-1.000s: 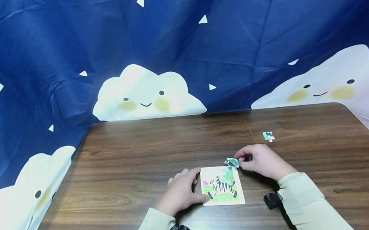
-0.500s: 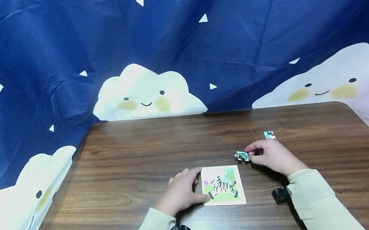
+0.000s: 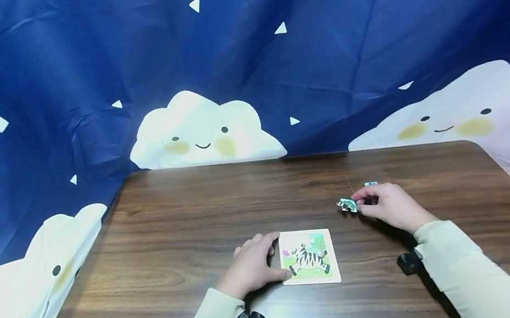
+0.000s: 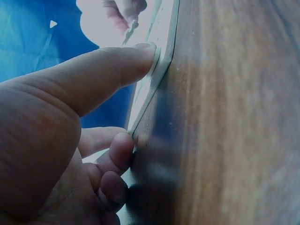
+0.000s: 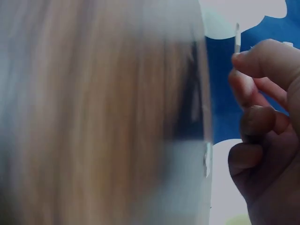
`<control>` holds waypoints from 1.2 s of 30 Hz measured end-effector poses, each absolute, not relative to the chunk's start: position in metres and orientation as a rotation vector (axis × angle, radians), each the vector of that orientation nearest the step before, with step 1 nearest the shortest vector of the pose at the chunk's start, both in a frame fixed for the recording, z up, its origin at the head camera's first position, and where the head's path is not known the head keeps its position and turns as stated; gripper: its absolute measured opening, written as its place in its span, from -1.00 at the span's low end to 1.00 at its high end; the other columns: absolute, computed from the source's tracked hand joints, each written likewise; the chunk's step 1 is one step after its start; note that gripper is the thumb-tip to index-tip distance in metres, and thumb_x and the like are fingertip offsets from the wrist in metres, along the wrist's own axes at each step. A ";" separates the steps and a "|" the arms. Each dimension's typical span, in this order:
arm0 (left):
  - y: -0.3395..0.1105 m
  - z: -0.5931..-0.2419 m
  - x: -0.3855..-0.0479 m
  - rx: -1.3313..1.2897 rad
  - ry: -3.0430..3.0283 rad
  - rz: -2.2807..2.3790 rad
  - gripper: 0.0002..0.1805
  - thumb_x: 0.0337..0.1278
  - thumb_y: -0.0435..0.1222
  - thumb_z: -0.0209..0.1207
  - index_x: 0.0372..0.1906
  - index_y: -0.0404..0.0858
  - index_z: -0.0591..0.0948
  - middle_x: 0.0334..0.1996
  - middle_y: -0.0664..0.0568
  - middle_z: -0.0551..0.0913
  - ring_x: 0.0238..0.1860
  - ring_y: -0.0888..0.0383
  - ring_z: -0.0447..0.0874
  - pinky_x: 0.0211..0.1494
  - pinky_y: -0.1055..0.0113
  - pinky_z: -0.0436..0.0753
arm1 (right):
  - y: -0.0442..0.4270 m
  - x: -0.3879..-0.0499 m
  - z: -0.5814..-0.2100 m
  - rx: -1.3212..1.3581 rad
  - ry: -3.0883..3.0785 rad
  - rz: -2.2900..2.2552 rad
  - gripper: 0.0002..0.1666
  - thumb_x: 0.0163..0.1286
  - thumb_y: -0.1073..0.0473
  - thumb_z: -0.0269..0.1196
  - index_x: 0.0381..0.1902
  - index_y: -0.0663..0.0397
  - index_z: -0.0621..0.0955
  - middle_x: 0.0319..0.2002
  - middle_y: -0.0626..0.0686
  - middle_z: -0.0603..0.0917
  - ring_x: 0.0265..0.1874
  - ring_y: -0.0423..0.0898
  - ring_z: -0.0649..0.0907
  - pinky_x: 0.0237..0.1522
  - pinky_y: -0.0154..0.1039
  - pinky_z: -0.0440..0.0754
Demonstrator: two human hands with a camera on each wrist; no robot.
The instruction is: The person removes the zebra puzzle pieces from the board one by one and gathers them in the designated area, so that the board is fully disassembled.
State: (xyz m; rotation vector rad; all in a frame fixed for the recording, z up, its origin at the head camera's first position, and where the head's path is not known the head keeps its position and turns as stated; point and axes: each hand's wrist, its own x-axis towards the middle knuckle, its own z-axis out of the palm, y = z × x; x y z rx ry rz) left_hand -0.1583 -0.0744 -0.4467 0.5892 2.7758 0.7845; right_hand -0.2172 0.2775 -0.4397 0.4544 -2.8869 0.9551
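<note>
In the head view a square zebra jigsaw puzzle [image 3: 308, 257] with a pale frame lies flat on the table. My left hand [image 3: 249, 268] holds its left side, the thumb over the near corner and the index finger at the far corner. The left wrist view shows that thumb [image 4: 117, 68] pressing on the frame's edge. Up and to the right of the puzzle, my right hand [image 3: 390, 208] pinches a small teal puzzle piece [image 3: 348, 205] between thumb and fingers. From the right wrist the piece [image 5: 237, 38] appears edge-on, raised off the table.
Behind the right hand's fingers lies another puzzle piece [image 3: 371, 183], mostly hidden in the head view. The brown wooden table [image 3: 187, 236] extends to a blue curtain [image 3: 235, 34] with white clouds at the back and left. Both wrists wear black camera straps.
My right hand has carried the pinched piece away from the puzzle's upper right corner, rightward and farther back, and now covers part of the other piece. The left hand and puzzle stay put.
</note>
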 end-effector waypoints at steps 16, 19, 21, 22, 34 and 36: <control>-0.076 -0.447 -0.158 0.589 2.777 0.794 -0.07 -0.22 0.04 0.51 0.37 -0.13 0.47 -0.29 0.21 0.42 -0.27 0.20 0.33 -0.13 0.23 0.26 | 0.322 -0.231 -0.440 0.426 -2.907 0.779 -0.79 0.20 0.30 0.33 -0.18 0.21 0.73 -0.27 0.06 0.75 -0.29 -0.05 0.67 -0.19 -0.10 0.59; -0.076 -0.448 -0.158 0.589 2.779 0.791 -0.07 -0.22 0.05 0.51 0.37 -0.13 0.46 -0.29 0.21 0.42 -0.26 0.21 0.34 -0.13 0.22 0.27 | 0.329 -0.232 -0.439 0.394 -2.917 0.785 -0.79 0.21 0.30 0.33 -0.17 0.21 0.73 -0.27 0.07 0.75 -0.28 -0.04 0.66 -0.19 -0.11 0.58; -0.076 -0.449 -0.158 0.589 2.780 0.791 -0.07 -0.22 0.05 0.51 0.37 -0.13 0.46 -0.29 0.22 0.42 -0.26 0.21 0.34 -0.12 0.23 0.27 | 0.334 -0.232 -0.439 0.367 -2.922 0.794 -0.78 0.22 0.30 0.33 -0.15 0.21 0.73 -0.26 0.07 0.75 -0.28 -0.04 0.66 -0.19 -0.11 0.57; -0.076 -0.449 -0.159 0.590 2.781 0.790 -0.07 -0.22 0.06 0.51 0.37 -0.13 0.47 -0.29 0.22 0.42 -0.26 0.21 0.34 -0.12 0.23 0.27 | 0.336 -0.232 -0.439 0.354 -2.923 0.796 -0.78 0.23 0.29 0.33 -0.15 0.21 0.73 -0.26 0.08 0.75 -0.27 -0.03 0.66 -0.19 -0.10 0.57; -0.075 -0.450 -0.159 0.606 2.785 0.802 -0.07 -0.26 0.05 0.51 0.35 -0.13 0.48 -0.30 0.24 0.42 -0.28 0.23 0.35 -0.13 0.24 0.27 | 0.364 -0.237 -0.441 0.260 -2.936 0.753 -0.77 0.29 0.24 0.32 -0.13 0.25 0.71 -0.28 0.10 0.75 -0.29 -0.02 0.65 -0.21 -0.08 0.53; -0.075 -0.450 -0.159 0.609 2.785 0.801 -0.07 -0.26 0.05 0.51 0.35 -0.13 0.48 -0.30 0.24 0.41 -0.28 0.23 0.35 -0.14 0.24 0.27 | 0.369 -0.238 -0.441 0.256 -2.935 0.735 -0.78 0.29 0.24 0.32 -0.14 0.24 0.71 -0.28 0.11 0.75 -0.28 0.00 0.66 -0.20 -0.06 0.53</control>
